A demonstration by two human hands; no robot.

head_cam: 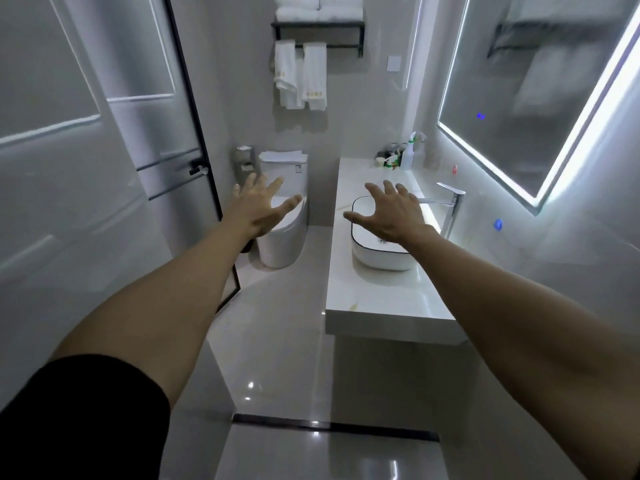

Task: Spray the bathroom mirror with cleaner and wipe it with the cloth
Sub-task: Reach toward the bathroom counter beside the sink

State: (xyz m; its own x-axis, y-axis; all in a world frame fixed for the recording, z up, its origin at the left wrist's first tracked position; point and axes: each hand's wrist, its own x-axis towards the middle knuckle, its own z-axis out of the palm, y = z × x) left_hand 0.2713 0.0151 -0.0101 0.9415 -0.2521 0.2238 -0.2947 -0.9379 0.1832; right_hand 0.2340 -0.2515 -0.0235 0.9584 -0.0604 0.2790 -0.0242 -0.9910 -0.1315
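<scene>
Here, left hand (261, 206): spread wide, empty, frame centre.
Right hand (391, 213): splayed, empty, over the basin (377, 261).
Spray bottle (408, 152): upright, countertop's far end.
Mirror (533, 95): upper right.

- white basin (378, 258) on vanity counter (377, 299)
- chrome faucet (450, 209) right of basin
- toilet (282, 233) left of basin, across floor gap
- folded and hanging towels on black rack (317, 27), wall above toilet
- glass door (152, 98) left of toilet
</scene>
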